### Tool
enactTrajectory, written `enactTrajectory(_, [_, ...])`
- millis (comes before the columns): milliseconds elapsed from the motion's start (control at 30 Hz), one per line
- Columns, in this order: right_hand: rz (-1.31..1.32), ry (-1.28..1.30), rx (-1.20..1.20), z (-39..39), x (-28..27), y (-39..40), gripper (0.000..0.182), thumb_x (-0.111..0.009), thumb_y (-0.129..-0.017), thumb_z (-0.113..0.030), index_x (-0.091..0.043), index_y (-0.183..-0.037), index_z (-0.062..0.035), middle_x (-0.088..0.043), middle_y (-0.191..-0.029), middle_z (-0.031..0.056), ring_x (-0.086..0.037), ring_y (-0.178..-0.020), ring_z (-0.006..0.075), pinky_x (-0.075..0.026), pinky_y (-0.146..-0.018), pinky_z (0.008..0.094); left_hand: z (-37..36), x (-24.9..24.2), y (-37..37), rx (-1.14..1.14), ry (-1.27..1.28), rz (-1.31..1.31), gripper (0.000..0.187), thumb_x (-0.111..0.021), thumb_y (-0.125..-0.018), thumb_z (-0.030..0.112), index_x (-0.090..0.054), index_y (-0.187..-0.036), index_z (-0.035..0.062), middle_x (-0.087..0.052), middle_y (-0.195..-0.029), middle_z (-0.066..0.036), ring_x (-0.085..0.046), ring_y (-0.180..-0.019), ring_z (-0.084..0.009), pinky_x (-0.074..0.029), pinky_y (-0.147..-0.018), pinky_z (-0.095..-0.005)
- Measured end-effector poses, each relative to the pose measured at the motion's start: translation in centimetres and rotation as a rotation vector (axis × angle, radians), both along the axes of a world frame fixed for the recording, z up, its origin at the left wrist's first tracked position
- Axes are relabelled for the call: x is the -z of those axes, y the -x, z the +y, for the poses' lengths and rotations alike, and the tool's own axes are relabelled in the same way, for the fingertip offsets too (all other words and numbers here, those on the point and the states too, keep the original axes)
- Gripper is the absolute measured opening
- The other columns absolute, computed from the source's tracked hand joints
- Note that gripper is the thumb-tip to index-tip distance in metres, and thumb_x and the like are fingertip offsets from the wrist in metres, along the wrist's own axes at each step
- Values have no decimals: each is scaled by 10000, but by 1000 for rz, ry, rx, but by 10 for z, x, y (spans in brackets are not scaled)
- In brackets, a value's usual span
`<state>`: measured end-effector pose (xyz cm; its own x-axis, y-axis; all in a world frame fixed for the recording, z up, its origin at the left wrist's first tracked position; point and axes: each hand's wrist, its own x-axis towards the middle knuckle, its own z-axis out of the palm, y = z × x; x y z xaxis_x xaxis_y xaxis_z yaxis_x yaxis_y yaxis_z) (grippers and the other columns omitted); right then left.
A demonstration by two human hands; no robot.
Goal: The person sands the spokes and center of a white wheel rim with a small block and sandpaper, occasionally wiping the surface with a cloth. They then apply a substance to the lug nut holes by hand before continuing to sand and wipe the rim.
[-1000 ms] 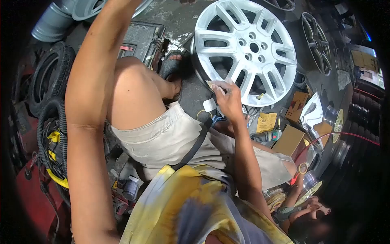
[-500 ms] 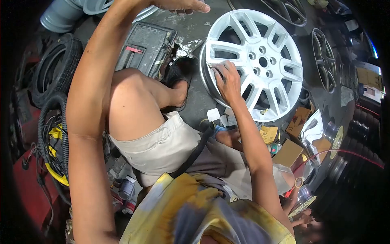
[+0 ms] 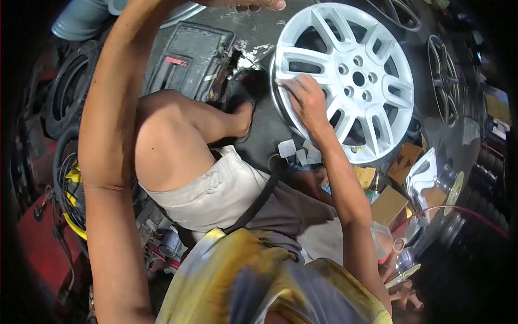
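A white multi-spoke car wheel rim [image 3: 358,79] with a dark inner barrel is tilted in front of me. My right hand [image 3: 308,102] is at the near left part of its face, fingers bent together and pressed on the outer lip. Something small and pale may be under the fingertips, but I cannot make it out. My left hand [image 3: 258,5] is held up at the top edge of the view, left of the rim and apart from it. Most of it is cut off; one finger stretches out and it appears to hold nothing.
A black toolbox [image 3: 190,60] with a red latch lies behind my knee. Pale paper scraps [image 3: 287,148], cardboard boxes [image 3: 389,205] and a yellow piece [image 3: 365,176] lie near the rim. More wheels [image 3: 444,81] stand right; a tyre [image 3: 67,89] and coiled hose [image 3: 63,162] are left.
My right hand has shifted slightly along the rim's lip, its fingers drawn closer together. The rim now appears further right and higher. My left hand is cut off more by the top edge.
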<state>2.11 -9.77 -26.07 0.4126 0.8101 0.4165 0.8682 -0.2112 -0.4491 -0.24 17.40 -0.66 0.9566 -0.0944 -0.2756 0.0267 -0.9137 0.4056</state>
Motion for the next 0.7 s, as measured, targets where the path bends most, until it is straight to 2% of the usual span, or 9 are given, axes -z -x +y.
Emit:
enactTrajectory(133, [-7,-16,-14,15,-5,6,322,-728,-797,-22,-688,-1116,-41,-597,-1031,169,-588,-1024,388,-497,-914,463,-7,8,-7,105,86,-131,393,-662,-989,359,-742,-1029,-24,-722,-808,-151,-642,-716,-220,-507,-703,-393])
enactTrajectory(200, [56,-40,1,8,-5,5,302,-722,-789,-3,-690,-1089,-28,-577,-990,164,-590,-973,375,-506,-873,458,-1,5,0,70,58,-90,392,-661,-990,356,-743,-1027,-25,-718,-802,-149,-631,-708,-211,-504,-696,-387])
enactTrajectory(267, [64,78,65,-22,14,-2,326,-730,-769,2,-703,-1093,-29,-587,-994,148,-599,-965,353,-512,-852,449,-3,5,3,52,47,-39,391,-661,-991,354,-743,-1025,-27,-714,-796,-148,-619,-700,-203,-501,-689,-381])
enactTrajectory(333, [45,153,105,-24,9,-3,342,-741,-759,-6,-709,-1099,-34,-603,-1014,134,-605,-978,337,-518,-856,445,-2,-2,3,31,24,3,390,-661,-991,357,-746,-1023,-22,-720,-810,-154,-632,-711,-212,-506,-697,-382])
enactTrajectory(433, [61,33,43,-1,-1,6,329,-739,-764,-7,-709,-1091,-34,-590,-986,131,-599,-958,334,-518,-850,438,-2,1,1,33,28,-17,395,-662,-988,364,-747,-1029,-19,-733,-840,-162,-657,-737,-233,-515,-717,-388])
enactTrajectory(500, [-41,-30,30,18,-6,8,328,-743,-762,-6,-710,-1087,-32,-584,-969,130,-600,-945,338,-521,-846,440,-6,1,-2,43,40,-58,400,-664,-985,370,-747,-1035,-19,-743,-864,-167,-676,-758,-250,-521,-732,-392])
enactTrajectory(567, [21,-11,19,-2,1,4,320,-750,-757,-3,-706,-1072,-28,-586,-984,133,-600,-963,339,-521,-849,438,-12,-6,4,-3,15,-13,411,-661,-983,379,-748,-1057,-16,-755,-912,-177,-700,-802,-277,-530,-759,-403])
enactTrajectory(633, [73,189,115,-26,16,-4,304,-749,-756,-3,-702,-1055,-22,-582,-993,141,-595,-978,342,-518,-848,437,-6,-8,7,5,8,-12,409,-660,-983,376,-747,-1070,-14,-755,-916,-181,-702,-806,-277,-532,-763,-403])
enactTrajectory(700, [109,203,147,-33,4,-2,277,-726,-763,15,-698,-1037,-8,-576,-995,151,-590,-990,346,-514,-847,443,-3,-6,7,30,-2,-10,407,-659,-983,373,-747,-1083,-12,-756,-920,-184,-705,-810,-276,-533,-766,-403])
